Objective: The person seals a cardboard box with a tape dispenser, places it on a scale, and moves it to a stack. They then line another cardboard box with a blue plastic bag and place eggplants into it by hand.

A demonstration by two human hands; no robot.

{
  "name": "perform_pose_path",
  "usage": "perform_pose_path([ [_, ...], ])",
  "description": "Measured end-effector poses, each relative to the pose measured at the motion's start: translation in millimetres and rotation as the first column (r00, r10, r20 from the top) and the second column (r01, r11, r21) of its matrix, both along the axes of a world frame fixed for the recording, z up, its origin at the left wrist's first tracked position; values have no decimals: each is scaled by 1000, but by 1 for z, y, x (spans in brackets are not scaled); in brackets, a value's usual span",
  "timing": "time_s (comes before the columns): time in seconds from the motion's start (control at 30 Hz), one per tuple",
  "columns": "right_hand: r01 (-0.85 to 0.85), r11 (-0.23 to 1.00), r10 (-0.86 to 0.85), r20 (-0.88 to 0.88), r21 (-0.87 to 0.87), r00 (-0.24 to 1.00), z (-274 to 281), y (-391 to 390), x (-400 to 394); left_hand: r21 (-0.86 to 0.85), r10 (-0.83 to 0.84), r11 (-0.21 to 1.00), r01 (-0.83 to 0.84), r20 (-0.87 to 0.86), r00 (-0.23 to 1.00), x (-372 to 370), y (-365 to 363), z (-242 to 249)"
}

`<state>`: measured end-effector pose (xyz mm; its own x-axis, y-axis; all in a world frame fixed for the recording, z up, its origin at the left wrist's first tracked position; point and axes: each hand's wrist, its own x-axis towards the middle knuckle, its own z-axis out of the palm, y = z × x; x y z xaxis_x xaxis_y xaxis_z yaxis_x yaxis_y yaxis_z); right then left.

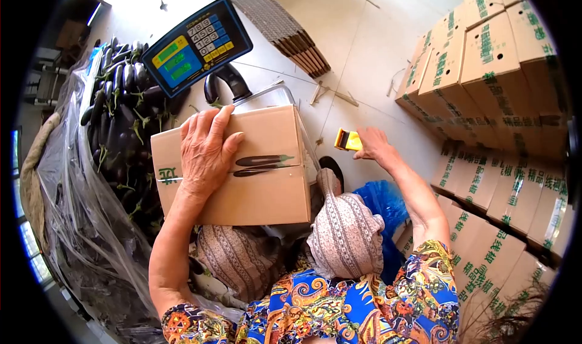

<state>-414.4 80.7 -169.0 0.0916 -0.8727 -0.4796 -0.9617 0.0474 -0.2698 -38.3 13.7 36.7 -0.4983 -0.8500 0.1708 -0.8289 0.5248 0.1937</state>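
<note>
Presently the left hand (205, 153) spreads flat over the carton (270, 195), which lies between the scale display (197, 46) and the knees. The right hand (374, 145) grasps a yellow tool (348, 140) past the carton's right edge, with open floor (357, 59) between carton and stacked boxes (491, 65).

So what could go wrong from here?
Box shift: only the left hand is on the box, so it might slide if pushed on one side.
Snag or nick: the right hand holds a yellow tool near the blue plastic; its dark end may be sharp, can't confirm.
Bump: the scale display stands just beyond the box and could get knocked.
</note>
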Motion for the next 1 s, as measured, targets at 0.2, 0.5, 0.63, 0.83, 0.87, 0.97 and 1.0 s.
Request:
perform_pose_path([
  [0.2,693,718,-281,937,60,210,102,-24,119,-35,-14,999,15,21,1000,-2,-2,-2],
  [0.5,631,705,22,899,-324,436,37,-35,176,-67,21,997,-23,-27,999,-1,2,-2],
  [0.63,389,811,-112,536,-437,836,-50,-9,163,-59,130,987,-147,-224,966,16,4,0],
  [0.83,620,781,-436,771,68,465,-38,-21,148,19,488,870,-492,-171,856,125,17,-10],
  [0.87,608,780,-482,763,149,431,-32,-26,147,222,559,828,-516,-249,791,136,23,-15],
  [0.97,328,735,-667,720,593,191,-19,-33,150,522,696,697,-491,-328,639,190,37,-31],
  [1.0,213,721,-692,706,660,154,-16,-35,152,553,695,696,-458,-358,624,211,42,-40],
])
